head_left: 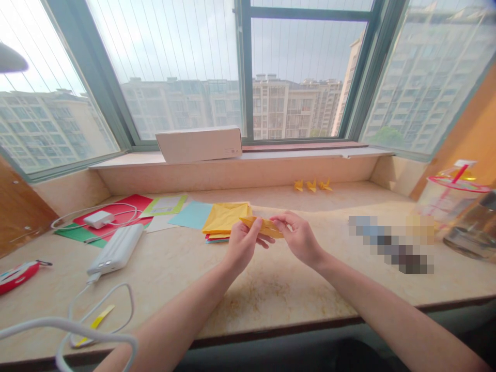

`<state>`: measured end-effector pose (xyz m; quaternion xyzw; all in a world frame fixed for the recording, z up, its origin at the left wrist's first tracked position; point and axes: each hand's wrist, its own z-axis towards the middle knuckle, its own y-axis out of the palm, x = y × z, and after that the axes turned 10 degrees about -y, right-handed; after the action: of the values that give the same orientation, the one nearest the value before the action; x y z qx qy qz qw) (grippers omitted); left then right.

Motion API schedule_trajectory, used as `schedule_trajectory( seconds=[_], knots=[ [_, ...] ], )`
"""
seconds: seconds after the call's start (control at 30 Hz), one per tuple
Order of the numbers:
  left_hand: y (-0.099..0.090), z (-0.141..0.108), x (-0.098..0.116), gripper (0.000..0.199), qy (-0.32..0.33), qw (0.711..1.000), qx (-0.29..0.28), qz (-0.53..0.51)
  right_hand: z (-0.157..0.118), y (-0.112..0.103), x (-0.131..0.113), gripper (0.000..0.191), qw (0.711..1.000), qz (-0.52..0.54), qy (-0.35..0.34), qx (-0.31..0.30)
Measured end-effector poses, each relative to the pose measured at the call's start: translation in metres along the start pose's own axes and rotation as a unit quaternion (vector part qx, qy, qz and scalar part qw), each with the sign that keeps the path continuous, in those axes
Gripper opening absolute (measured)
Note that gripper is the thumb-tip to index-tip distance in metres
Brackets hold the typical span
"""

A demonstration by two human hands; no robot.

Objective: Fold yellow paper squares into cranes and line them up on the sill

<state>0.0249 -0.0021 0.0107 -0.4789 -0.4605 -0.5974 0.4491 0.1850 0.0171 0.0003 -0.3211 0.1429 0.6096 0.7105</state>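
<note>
Between my two hands is a small piece of folded yellow paper (267, 227), held just above the counter. My left hand (244, 238) pinches its left end with the thumb on top. At the right end, the fingertips of my right hand (301, 238) are closed on the same paper. Right behind my left hand lies a stack of yellow paper (225, 217), with red and blue edges showing underneath. Several small folded yellow paper cranes (311, 186) stand in a row at the back of the counter.
Left of the stack lie a light blue sheet (191, 215), a red sheet (132, 204), a white charger (99, 219) and a white power bank (116, 250). A white cable (77, 325) loops at front left. A lidded cup (449, 191) stands at right. A white box (199, 144) rests on the sill.
</note>
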Motion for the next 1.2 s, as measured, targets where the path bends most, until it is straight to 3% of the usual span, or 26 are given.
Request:
schedule_trajectory(
  seconds=[0.1,0.57,0.9,1.0,1.07,1.2],
  knots=[
    [-0.001,0.001,-0.001,0.044,-0.001,1.000,0.000,0.007,0.000,-0.001,-0.004,0.019,0.999,-0.019,-0.033,-0.002],
    [-0.002,0.002,-0.003,0.047,-0.019,1.000,0.008,0.013,0.000,-0.002,-0.004,0.014,0.997,-0.052,-0.051,-0.019],
    [0.004,-0.001,0.001,0.051,-0.016,1.000,-0.004,-0.024,0.003,-0.003,0.006,0.030,0.990,0.072,0.113,0.044],
    [0.003,0.001,-0.001,0.055,-0.029,0.999,0.024,0.003,0.004,-0.002,0.009,0.033,0.984,0.099,0.128,0.071],
    [0.002,0.001,-0.003,0.047,-0.030,0.998,0.034,0.045,0.004,-0.002,0.010,0.033,0.984,0.090,0.128,0.084],
    [0.000,0.000,-0.009,0.039,-0.007,0.988,0.020,0.151,0.002,-0.001,0.009,0.032,0.990,0.066,0.109,0.066]
  ],
)
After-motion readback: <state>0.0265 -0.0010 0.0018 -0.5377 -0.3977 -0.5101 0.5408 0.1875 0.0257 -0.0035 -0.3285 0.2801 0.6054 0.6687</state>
